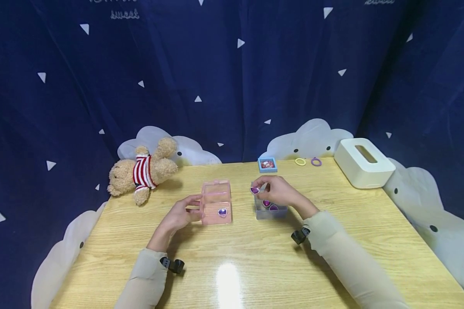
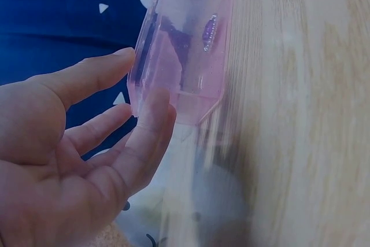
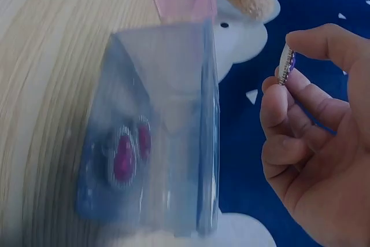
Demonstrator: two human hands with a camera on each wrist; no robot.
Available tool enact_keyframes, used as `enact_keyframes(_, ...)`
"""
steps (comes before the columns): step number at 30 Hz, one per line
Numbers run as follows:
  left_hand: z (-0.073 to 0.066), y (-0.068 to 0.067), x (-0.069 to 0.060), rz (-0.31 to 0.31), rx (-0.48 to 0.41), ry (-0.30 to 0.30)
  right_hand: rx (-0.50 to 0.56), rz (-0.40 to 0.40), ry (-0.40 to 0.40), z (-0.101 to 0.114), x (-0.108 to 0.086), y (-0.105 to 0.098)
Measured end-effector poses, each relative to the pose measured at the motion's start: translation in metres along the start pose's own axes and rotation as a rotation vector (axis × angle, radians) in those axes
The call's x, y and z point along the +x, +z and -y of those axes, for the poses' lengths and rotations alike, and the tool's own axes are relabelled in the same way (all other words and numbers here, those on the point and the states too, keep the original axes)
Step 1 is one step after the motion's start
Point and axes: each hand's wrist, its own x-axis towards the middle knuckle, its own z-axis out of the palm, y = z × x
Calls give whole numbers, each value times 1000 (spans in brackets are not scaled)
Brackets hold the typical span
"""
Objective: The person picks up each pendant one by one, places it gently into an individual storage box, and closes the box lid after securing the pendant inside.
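My right hand (image 1: 277,190) pinches a purple rhinestone gem (image 1: 254,189) with a silvery rim between thumb and fingertips. It is above the open clear-blue plastic box (image 1: 260,214), where further purple gems (image 3: 124,157) lie. In the right wrist view the held gem (image 3: 286,65) appears edge-on, apart from the box. To the left, an open pink see-through box (image 1: 210,219) lies with its lid back and one purple gem (image 1: 222,212) inside. The loosely extended fingers of my left hand (image 1: 181,213) touch that box's left side; the left wrist view shows the hand (image 2: 87,148) beside it.
A teddy bear (image 1: 143,170) in a striped shirt lies at the back left. Along the back edge are a small blue-framed box (image 1: 267,165), a yellow ring (image 1: 300,162) and a purple ring (image 1: 316,161). A white tissue box (image 1: 363,165) stands back right.
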Motion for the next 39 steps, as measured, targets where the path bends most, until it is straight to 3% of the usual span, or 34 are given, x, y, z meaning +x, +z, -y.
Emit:
enact_keyframes(7, 1, 1, 0, -5, -6, -14, -48, 42, 8, 13, 13, 20)
enact_keyframes(20, -1, 0, -2, -1, 5, 6, -87, 92, -84, 33, 31, 52)
enact_keyframes(39, 0, 2, 1, 2, -54, -6, -134, 177, -108, 39, 46, 84)
